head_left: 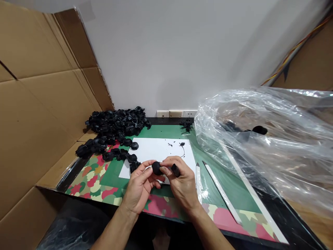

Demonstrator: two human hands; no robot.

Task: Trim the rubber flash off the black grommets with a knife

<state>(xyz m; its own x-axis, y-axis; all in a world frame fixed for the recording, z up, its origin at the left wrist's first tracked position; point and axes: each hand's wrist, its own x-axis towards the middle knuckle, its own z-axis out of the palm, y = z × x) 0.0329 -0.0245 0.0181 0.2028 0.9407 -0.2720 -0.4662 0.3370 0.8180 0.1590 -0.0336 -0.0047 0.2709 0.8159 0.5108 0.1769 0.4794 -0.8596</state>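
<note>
Between the fingertips of my left hand (139, 184) is a small round black rubber-looking part (156, 168), its smooth domed side showing. My right hand (183, 184) is closed around a short black tool (175, 170); its end sticks out above the curled fingers, and its working tip is hidden. The right thumb and index finger also touch the black part's right side. Both hands are over the near edge of a white paper sheet (153, 149). Dark scraps (182, 144) lie on that sheet.
A large heap of ribbed black parts (117, 123) lies at the left beside a cardboard wall (47, 90). Black trimmings (186, 125) are piled at the back. Two white pencil-like sticks (222, 192) lie at right, near a transparent plastic bag (247, 111) with black parts inside.
</note>
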